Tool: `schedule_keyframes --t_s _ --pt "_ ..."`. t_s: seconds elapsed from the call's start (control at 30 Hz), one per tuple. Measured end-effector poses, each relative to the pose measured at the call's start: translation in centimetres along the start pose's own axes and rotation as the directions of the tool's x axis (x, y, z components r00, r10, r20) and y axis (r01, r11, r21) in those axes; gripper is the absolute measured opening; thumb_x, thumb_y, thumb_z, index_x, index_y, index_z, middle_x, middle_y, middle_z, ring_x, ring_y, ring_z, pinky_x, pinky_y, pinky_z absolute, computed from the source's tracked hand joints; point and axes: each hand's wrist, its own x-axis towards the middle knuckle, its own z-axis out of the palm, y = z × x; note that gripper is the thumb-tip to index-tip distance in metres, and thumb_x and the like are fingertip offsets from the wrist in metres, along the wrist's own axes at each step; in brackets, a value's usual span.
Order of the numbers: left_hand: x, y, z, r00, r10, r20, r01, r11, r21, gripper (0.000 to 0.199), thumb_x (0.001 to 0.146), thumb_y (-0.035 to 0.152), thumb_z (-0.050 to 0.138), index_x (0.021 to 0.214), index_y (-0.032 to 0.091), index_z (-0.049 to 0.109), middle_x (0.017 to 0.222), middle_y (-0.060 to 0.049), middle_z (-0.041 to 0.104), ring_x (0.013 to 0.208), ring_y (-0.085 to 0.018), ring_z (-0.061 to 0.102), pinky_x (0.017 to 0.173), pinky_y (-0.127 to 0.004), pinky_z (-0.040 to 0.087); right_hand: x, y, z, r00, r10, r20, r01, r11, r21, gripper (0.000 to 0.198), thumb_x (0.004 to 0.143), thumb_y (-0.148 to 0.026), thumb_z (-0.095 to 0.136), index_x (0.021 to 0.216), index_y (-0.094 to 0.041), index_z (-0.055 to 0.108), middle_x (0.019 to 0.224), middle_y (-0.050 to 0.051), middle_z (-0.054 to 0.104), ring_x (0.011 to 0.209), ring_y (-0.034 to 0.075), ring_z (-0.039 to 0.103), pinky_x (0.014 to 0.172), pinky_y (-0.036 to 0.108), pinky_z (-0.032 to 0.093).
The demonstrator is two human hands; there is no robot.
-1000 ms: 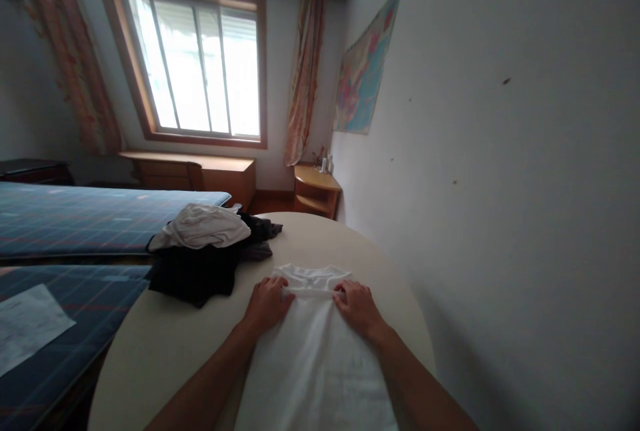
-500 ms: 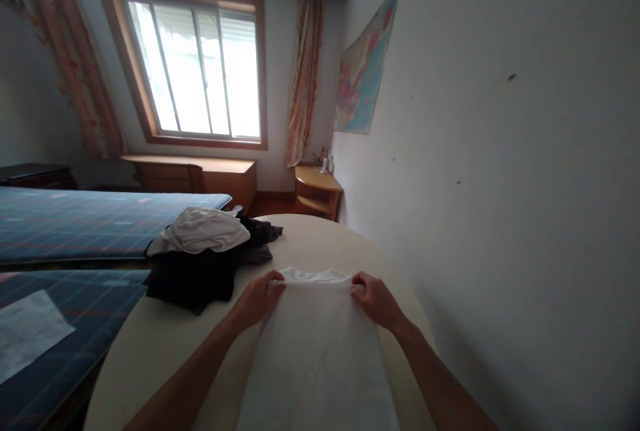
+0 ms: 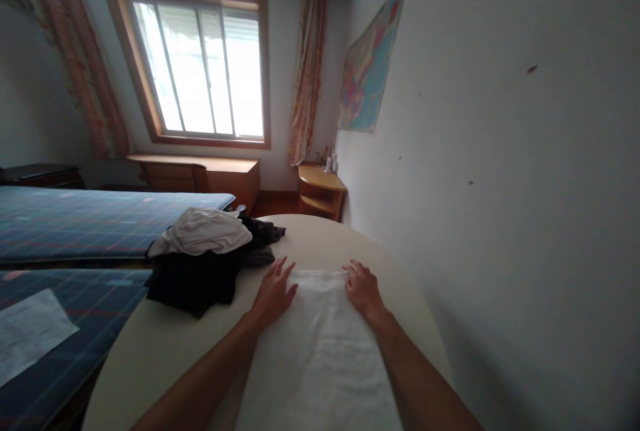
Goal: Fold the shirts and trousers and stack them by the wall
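Note:
A white garment, perhaps a shirt (image 3: 320,351), lies flat in a long folded strip on the round cream table (image 3: 320,234). Its near end runs out of the bottom of the view. At its far left corner my left hand (image 3: 274,291) rests with the fingers spread, holding nothing. On the opposite corner lies my right hand (image 3: 364,287), open, its fingertips on the cloth's far edge. Left of my left hand is a heap of clothes, with a white crumpled garment (image 3: 204,231) on top of black clothing (image 3: 195,281).
A blue plaid mattress (image 3: 115,224) lies beyond the table's left side, with a sheet of paper (image 3: 33,334) on the nearer one. To the right rises a white wall (image 3: 500,251). A corner shelf (image 3: 321,181) and a wooden desk (image 3: 230,174) stand at the back.
Both hands have let go of the garment's far edge and opened their fingers. The far edge, held up before, now lies flat, and its gathered neckline no longer shows.

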Motion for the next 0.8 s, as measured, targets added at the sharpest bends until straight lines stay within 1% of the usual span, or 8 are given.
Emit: schedule_keyframes --t_s 0.07,0.1,0.23,0.4,0.57,0.63,0.7,0.8 --pt "-1.1 0.3 0.6 0.989 0.109 0.097 -0.118 0.989 0.09 0.055 0.091 0.032 0.054 0.145 0.024 0.045 0.16 -0.01 0.03 0.148 -0.028 0.024 0.12 -0.047 0.021 -1.0 -1.1 0.5 0.998 -0.068 0.007 0.068 0.997 -0.026 0.042 0.097 -0.03 0.04 0.136 -0.024 0.056 0.153 0.008 0.042 0.139 0.024 0.037 0.116 0.041 0.022" --pt "-1.4 0.4 0.8 0.981 0.12 0.154 -0.139 0.984 0.115 0.054 0.094 0.037 0.052 0.146 0.027 0.044 0.161 -0.009 0.029 0.149 -0.029 0.022 0.12 -0.049 0.02 -1.5 -1.6 0.7 0.993 -0.105 0.046 0.106 0.994 -0.018 0.045 0.099 -0.037 0.038 0.139 -0.026 0.053 0.155 0.007 0.04 0.142 0.024 0.032 0.118 0.044 0.018" --pt "-1.4 0.6 1.0 0.955 0.057 0.291 -0.115 0.976 0.187 0.054 0.098 0.05 0.041 0.148 0.03 0.042 0.161 -0.01 0.029 0.149 -0.033 0.019 0.118 -0.054 0.02 -2.4 -2.2 1.4 0.968 -0.124 0.219 0.12 0.992 0.03 0.062 0.097 -0.062 0.031 0.151 -0.032 0.037 0.16 0.004 0.031 0.149 0.028 0.017 0.119 0.049 0.009" --pt "-0.2 0.8 1.2 0.957 0.045 0.286 -0.114 0.967 0.227 0.055 0.098 0.05 0.041 0.148 0.028 0.041 0.161 -0.011 0.028 0.15 -0.033 0.017 0.118 -0.053 0.019 -1.1 -2.2 0.9 0.954 -0.074 0.289 0.078 0.997 -0.004 0.064 0.096 -0.061 0.033 0.153 -0.031 0.032 0.162 0.004 0.024 0.15 0.03 0.012 0.119 0.05 0.005" --pt "0.2 0.6 1.4 0.952 0.055 0.301 -0.13 0.963 0.236 0.056 0.099 0.051 0.038 0.149 0.027 0.04 0.161 -0.012 0.028 0.149 -0.033 0.017 0.117 -0.053 0.021 -1.3 -5.5 0.5 0.972 -0.006 0.236 0.024 0.997 -0.071 0.059 0.098 -0.053 0.032 0.151 -0.027 0.038 0.164 0.007 0.017 0.15 0.036 0.007 0.115 0.063 0.003" --pt "0.5 0.6 1.2 0.949 0.066 0.308 -0.143 0.961 0.237 0.055 0.099 0.05 0.038 0.149 0.027 0.04 0.16 -0.012 0.03 0.149 -0.033 0.019 0.116 -0.054 0.022 -2.0 -7.0 1.2 0.956 0.034 0.292 -0.029 0.999 -0.023 0.062 0.098 -0.059 0.029 0.152 -0.03 0.035 0.165 0.006 0.015 0.149 0.038 0.006 0.113 0.067 0.008" --pt "1.0 1.0 1.0 0.955 0.046 0.295 -0.125 0.959 0.255 0.051 0.098 0.045 0.042 0.145 0.027 0.045 0.159 -0.011 0.033 0.148 -0.033 0.022 0.116 -0.055 0.022 -2.6 -7.8 2.1 0.938 0.064 0.341 -0.073 0.997 0.013 0.067 0.096 -0.065 0.026 0.154 -0.033 0.029 0.165 0.004 0.014 0.149 0.04 0.005 0.111 0.069 0.007" --pt "1.7 2.4 1.1 0.974 -0.027 0.226 -0.04 0.957 0.286 0.046 0.094 0.028 0.049 0.14 0.024 0.051 0.156 -0.013 0.039 0.147 -0.033 0.027 0.116 -0.054 0.023 -3.0 -8.2 3.2 0.951 0.083 0.298 -0.088 0.996 0.005 0.069 0.095 -0.067 0.023 0.156 -0.034 0.023 0.165 0.002 0.012 0.149 0.039 0.001 0.112 0.069 -0.001"
